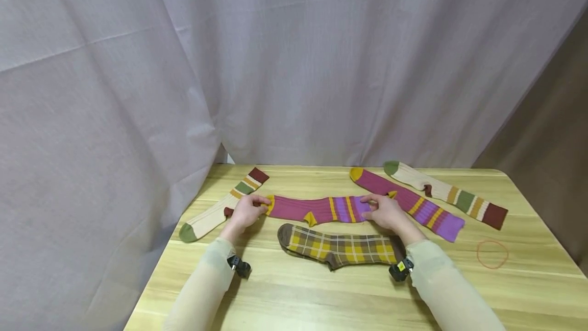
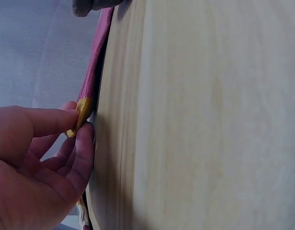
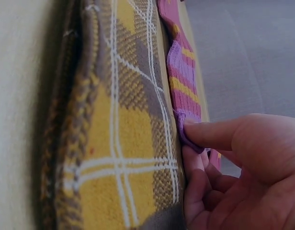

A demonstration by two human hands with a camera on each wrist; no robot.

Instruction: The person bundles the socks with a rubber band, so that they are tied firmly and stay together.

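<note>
A magenta sock point(image 1: 294, 209) with purple and yellow stripes lies stretched sideways between the two hands. My left hand point(image 1: 248, 212) pinches its yellow toe point(image 2: 83, 112) between thumb and fingers. At the other end, my right hand point(image 1: 385, 212) pinches the purple cuff point(image 3: 188, 132). Just in front lies a yellow and brown plaid sock point(image 1: 342, 246), with another layer showing beneath its edge. To the right rests a second magenta striped sock point(image 1: 413, 203), its toe pointing back left.
A cream sock with a green toe point(image 1: 213, 218) slants beside the left hand. Its look-alike, another cream sock point(image 1: 447, 193), lies at the back right. A red circle point(image 1: 492, 254) marks the wooden table point(image 1: 294, 300). Grey curtain point(image 1: 294, 75) hangs behind.
</note>
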